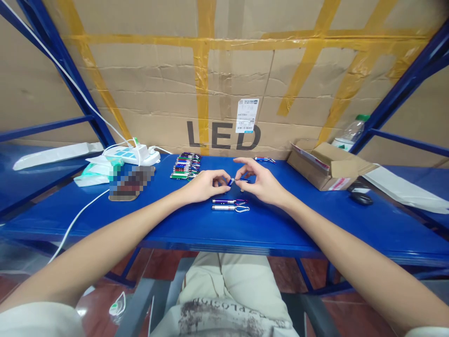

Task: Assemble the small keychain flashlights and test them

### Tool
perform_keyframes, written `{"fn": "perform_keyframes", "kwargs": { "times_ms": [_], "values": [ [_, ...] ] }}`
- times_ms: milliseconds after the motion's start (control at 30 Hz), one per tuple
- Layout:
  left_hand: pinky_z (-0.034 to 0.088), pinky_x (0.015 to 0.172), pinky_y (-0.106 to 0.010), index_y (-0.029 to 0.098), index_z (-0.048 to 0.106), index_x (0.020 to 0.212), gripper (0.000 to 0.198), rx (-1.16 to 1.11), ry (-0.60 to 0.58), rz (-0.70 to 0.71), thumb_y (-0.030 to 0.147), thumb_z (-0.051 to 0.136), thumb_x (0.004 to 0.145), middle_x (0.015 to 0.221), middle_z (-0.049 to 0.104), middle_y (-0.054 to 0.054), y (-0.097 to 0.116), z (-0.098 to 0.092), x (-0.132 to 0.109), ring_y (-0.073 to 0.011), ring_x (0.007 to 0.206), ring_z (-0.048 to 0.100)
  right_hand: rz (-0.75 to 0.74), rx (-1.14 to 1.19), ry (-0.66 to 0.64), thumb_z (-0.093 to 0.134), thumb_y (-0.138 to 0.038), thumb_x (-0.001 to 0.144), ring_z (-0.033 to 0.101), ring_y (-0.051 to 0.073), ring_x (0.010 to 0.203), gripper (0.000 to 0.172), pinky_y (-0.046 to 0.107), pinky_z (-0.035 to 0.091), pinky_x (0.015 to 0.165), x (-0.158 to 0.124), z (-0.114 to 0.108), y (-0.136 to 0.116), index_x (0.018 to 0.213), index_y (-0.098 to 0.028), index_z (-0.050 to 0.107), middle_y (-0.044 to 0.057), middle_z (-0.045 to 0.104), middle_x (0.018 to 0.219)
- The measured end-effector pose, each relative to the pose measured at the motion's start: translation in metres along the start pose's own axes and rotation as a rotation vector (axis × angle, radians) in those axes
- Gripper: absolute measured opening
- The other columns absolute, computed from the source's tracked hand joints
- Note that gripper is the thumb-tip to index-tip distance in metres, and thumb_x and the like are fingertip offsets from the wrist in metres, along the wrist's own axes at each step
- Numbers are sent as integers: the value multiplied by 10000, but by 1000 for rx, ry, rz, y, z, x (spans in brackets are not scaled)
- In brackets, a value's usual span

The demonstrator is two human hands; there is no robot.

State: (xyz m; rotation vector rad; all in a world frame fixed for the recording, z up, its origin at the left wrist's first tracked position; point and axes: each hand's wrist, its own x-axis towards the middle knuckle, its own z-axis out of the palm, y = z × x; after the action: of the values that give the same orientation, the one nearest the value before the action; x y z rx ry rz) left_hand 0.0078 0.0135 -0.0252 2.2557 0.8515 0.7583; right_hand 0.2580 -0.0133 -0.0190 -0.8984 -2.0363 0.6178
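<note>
In mid-frame, our left hand [206,186] pinches a slim blue metal tube [230,183]; our right hand [262,183] narrows at its end, holding what we cannot tell. Should that fingertip grip slip, the tube could roll against the silver metal penlight [222,208] lying just below.

Entering from 8 o'clock, the bare left forearm [115,238] slants up toward 2 o'clock to a nearly straight wrist, its left hand [206,186] turned back-upward with bent fingers and thumb drawn together in a pinch pointing toward 3 o'clock. The right forearm [351,252] comes in from 4 o'clock and runs toward 10, ending in the right hand [261,182], whose index finger arches out toward 9 o'clock, lifted clear of the thumb below. The fingertips of both hands face each other, close together.
</note>
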Motion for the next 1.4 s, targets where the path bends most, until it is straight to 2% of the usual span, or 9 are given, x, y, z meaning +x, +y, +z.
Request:
{"fn": "perform_keyframes", "kwargs": {
  "times_ms": [167, 433, 600, 867, 1033, 1167, 1267, 1400],
  "values": [
    [514, 777, -312, 201, 767, 1108, 305, 1, -4, -5, 443, 761, 923, 908, 771, -27, 1, 0, 0, -178, 789, 645, -6, 70, 20, 751, -361, 936, 727, 223, 876, 557, 419, 592, 899, 1, 1, 0, 1456, -247, 585, 42, 766, 1026],
    [511, 778, -312, 212, 770, 1102, 275, -11, 0, 21, 428, 767, 931, 936, 782, -25, 1, 3, -1, -173, 790, 643, 17, 147, -8, 788, -386, 929, 704, 202, 823, 581, 398, 596, 840, 2, 1, 1, 1454, -246, 585, 33, 762, 1022],
    [523, 801, -317, 210, 766, 1080, 257, -16, 11, 32, 417, 767, 926, 951, 785, -30, 3, 3, -1, -178, 814, 664, 42, 166, -5, 811, -412, 915, 696, 198, 817, 593, 379, 600, 785, 2, 1, 1, 1445, -257, 595, 37, 767, 1029],
    [524, 808, -324, 223, 766, 1101, 234, 68, 27, 51, 401, 754, 949, 975, 803, -28, 4, 2, -2, -190, 832, 682, 27, 163, -3, 805, -396, 924, 696, 201, 852, 567, 383, 610, 809, 2, 3, 2, 1433, -239, 614, 36, 751, 1025],
    [511, 883, -350, 247, 764, 1156, 208, 251, 64, 99, 362, 738, 984, 1058, 820, -28, 1, 0, -2, -219, 931, 684, 2, 104, -1, 779, -398, 936, 721, 225, 910, 542, 402, 605, 848, 3, 1, 8, 1433, -242, 628, 50, 764, 1063],
    [494, 945, -374, 258, 757, 1187, 183, 365, 106, 156, 310, 717, 1016, 1109, 823, -18, 2, -3, -3, -237, 1008, 679, -21, -148, 29, 711, -303, 941, 722, 267, 1027, 451, 437, 569, 918, 4, -9, 16, 1386, -251, 664, 68, 797, 1101],
    [477, 984, -396, 263, 748, 1189, 163, 391, 121, 192, 297, 697, 1038, 1162, 822, -11, 5, -5, -3, -244, 1046, 670, 3, -294, -115, 673, -236, 924, 714, 263, 982, 397, 457, 536, 966, 3, -17, 20, 1320, -237, 696, 54, 824, 1055],
    [469, 995, -414, 261, 738, 1190, 158, 402, 136, 182, 288, 705, 1038, 1168, 820, -7, 6, -5, -4, -250, 1063, 665, 10, -359, -294, 663, -201, 910, 710, 256, 992, 388, 428, 516, 983, 1, -20, 18, 1295, -220, 711, 45, 831, 1051]
  ]
}}
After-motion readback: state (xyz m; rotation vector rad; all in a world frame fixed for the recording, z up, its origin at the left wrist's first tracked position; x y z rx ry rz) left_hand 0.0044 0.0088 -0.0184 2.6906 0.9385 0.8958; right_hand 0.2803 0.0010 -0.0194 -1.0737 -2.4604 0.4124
